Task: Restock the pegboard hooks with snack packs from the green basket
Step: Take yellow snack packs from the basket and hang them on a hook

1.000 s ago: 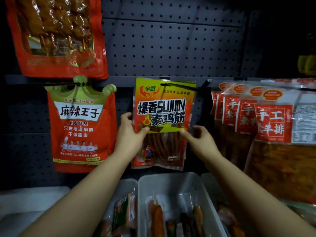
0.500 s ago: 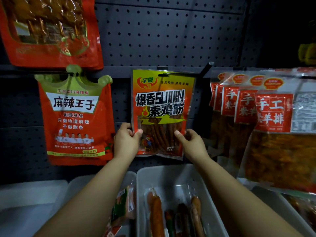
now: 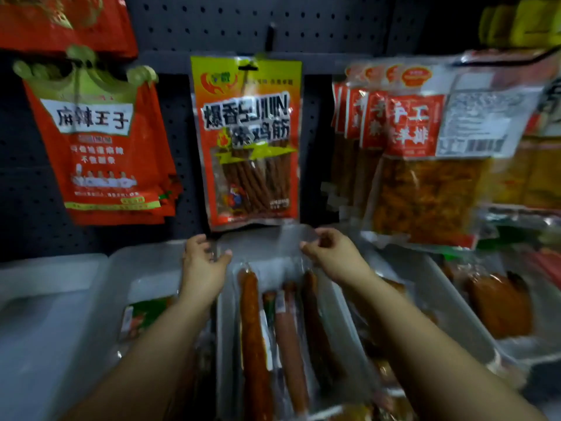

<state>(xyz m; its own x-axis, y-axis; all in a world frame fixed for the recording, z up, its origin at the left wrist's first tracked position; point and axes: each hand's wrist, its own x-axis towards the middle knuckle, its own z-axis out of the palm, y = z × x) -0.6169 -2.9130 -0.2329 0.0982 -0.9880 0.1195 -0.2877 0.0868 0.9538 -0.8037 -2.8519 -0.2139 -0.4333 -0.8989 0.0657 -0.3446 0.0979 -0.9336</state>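
An orange-and-yellow snack pack (image 3: 249,141) with dark sticks showing through its window hangs flat on a hook (image 3: 248,67) of the dark pegboard (image 3: 243,22). Nothing touches it. My left hand (image 3: 202,265) hovers just below its lower left corner, fingers loosely curled and empty. At the same height, under the lower right corner, my right hand (image 3: 334,256) is also loosely curled and holds nothing. Both hands are over the far end of a white tray. The green basket is out of view.
Red crown-topped packs (image 3: 100,147) hang to the left, and a row of red-labelled clear packs (image 3: 419,165) hangs to the right. Below, white trays (image 3: 224,329) hold vacuum-packed sausages (image 3: 255,329) and other sealed meats (image 3: 498,305).
Both hands have let go of the orange pack's lower edges and dropped below it. The pack now hangs free on the hook. The view has tilted downward.
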